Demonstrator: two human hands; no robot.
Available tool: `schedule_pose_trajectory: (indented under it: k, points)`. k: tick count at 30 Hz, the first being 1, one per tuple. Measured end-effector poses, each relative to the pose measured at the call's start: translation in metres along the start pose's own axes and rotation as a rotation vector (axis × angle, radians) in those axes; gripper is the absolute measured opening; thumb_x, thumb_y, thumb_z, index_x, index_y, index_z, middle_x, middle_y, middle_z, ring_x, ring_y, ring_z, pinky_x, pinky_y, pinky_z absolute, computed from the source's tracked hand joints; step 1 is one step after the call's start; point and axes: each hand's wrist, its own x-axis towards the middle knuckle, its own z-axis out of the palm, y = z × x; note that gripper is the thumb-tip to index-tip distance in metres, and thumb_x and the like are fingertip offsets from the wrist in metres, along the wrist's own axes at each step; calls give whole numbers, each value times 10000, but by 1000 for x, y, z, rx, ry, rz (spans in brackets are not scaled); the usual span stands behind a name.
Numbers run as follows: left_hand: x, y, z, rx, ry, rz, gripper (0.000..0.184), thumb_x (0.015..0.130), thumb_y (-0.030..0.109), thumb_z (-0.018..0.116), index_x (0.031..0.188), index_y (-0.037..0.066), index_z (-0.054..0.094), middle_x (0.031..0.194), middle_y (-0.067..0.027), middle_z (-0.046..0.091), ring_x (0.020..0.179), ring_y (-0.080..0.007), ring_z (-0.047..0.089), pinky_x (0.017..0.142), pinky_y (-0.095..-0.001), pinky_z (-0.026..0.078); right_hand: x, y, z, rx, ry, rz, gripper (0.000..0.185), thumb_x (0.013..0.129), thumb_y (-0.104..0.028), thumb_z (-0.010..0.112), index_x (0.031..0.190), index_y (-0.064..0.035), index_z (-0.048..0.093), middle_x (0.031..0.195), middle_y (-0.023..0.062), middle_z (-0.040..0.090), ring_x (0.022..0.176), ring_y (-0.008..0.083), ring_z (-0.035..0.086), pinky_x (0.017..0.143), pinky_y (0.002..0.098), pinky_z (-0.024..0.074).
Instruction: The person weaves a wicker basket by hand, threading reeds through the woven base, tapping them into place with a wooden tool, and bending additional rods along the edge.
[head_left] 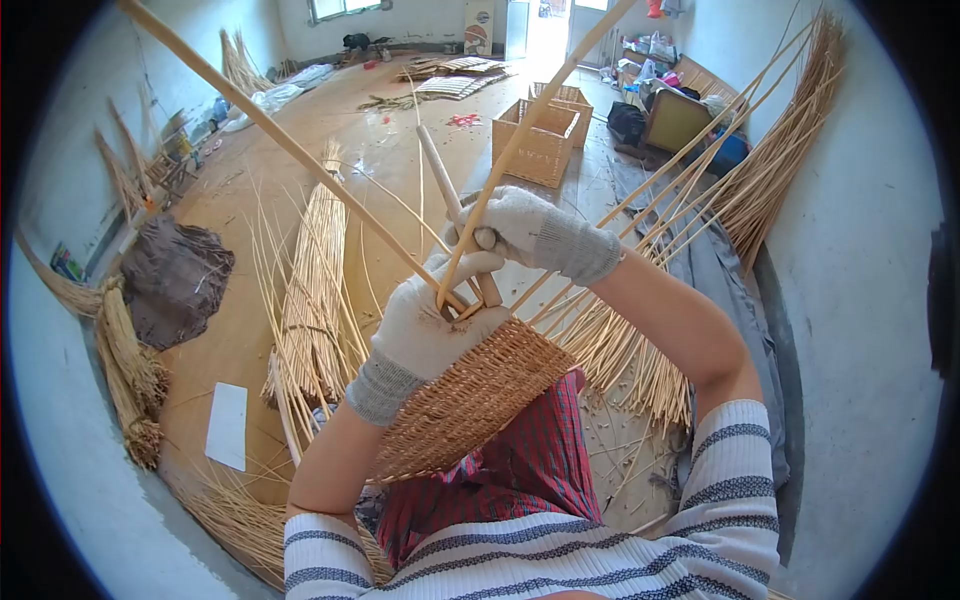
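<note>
A tightly woven wicker panel point(480, 395), perhaps one side of a basket, stands tilted in front of my lap. My left hand point(425, 320), in a whitish glove with a grey cuff, is closed on its upper corner, where wicker rods cross. From that corner one long thick rod point(290, 145) slants up to the left; another wicker rod point(540, 105) rises to the right. My right hand point(520, 228), also gloved, is closed round this second rod just above the corner. A shorter pale stick point(438, 170) sticks up beside my right fingers; whether they grip it is unclear.
Bundles of thin rods lie on the left floor point(315, 270) and right floor point(640, 370); another bundle point(785, 150) leans on the right wall. Two wicker boxes point(535, 150) stand ahead. Dark cloth point(175, 280) and a white sheet point(227, 425) lie left.
</note>
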Motion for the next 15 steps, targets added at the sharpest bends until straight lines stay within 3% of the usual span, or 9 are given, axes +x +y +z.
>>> schedule_pose_trajectory:
  k: [1, 5, 7, 9, 11, 12, 14, 15]
  points:
    - [0, -1, 1, 4, -3, 2, 507, 796, 88, 814, 1264, 108, 621, 941, -25, 667, 760, -77, 603, 681, -240, 523, -2, -3, 4, -19, 63, 60, 235, 945, -164, 543, 942, 49, 643, 788, 47, 583, 625, 78, 515, 540, 204, 462]
    - [-1, -4, 2, -20, -7, -52, 486, 806, 75, 800, 1256, 106, 620, 903, 10, 627, 711, -52, 561, 630, -220, 479, 7, 6, -3, -20, 6, 84, 241, 959, -190, 542, 1035, 22, 628, 844, 63, 610, 699, 116, 578, 629, 220, 509]
    - [0, -2, 1, 41, -16, -56, 479, 810, 63, 792, 1254, 104, 618, 895, 20, 617, 701, -44, 548, 619, -213, 466, 10, 6, 7, -758, 379, -166, 339, 986, -283, 548, 1196, -18, 574, 923, 85, 634, 815, 170, 635, 756, 262, 544]
    - [0, -2, 2, -29, -5, -115, 427, 786, 53, 799, 1181, 75, 640, 913, -4, 621, 714, -70, 546, 647, -236, 491, 11, -6, 5, -974, 510, -804, 420, 1008, -345, 533, 1314, -58, 504, 989, 106, 643, 921, 213, 653, 864, 322, 544]
    - [2, -2, 3, -63, -13, -129, 418, 792, 39, 791, 1180, 65, 637, 909, 7, 619, 711, -58, 533, 648, -222, 486, -34, -55, 53, 263, 101, -836, 458, 1029, -378, 504, 1345, -47, 476, 976, 98, 640, 867, 185, 652, 815, 346, 562]
    - [2, -3, 5, -100, -7, -135, 409, 799, 24, 784, 1179, 56, 634, 905, 19, 616, 709, -45, 521, 649, -209, 480, -44, -57, 54, 283, 121, -838, 458, 1029, -378, 504, 1345, -47, 476, 976, 98, 640, 867, 185, 652, 815, 346, 562]
    - [1, -5, 7, -114, -35, -158, 427, 813, 33, 776, 1209, 51, 619, 893, 21, 611, 715, -45, 542, 643, -212, 492, -58, -53, 47, 131, -181, -904, 431, 1049, -364, 468, 1351, -55, 466, 867, 49, 613, 743, 158, 623, 745, 369, 573]
    - [2, -6, 6, -135, -34, -167, 445, 827, 42, 769, 1240, 47, 604, 880, 22, 607, 721, -46, 564, 636, -216, 503, -56, -41, 33, 147, -167, -912, 431, 1049, -364, 468, 1351, -55, 466, 867, 49, 613, 743, 158, 623, 745, 369, 573]
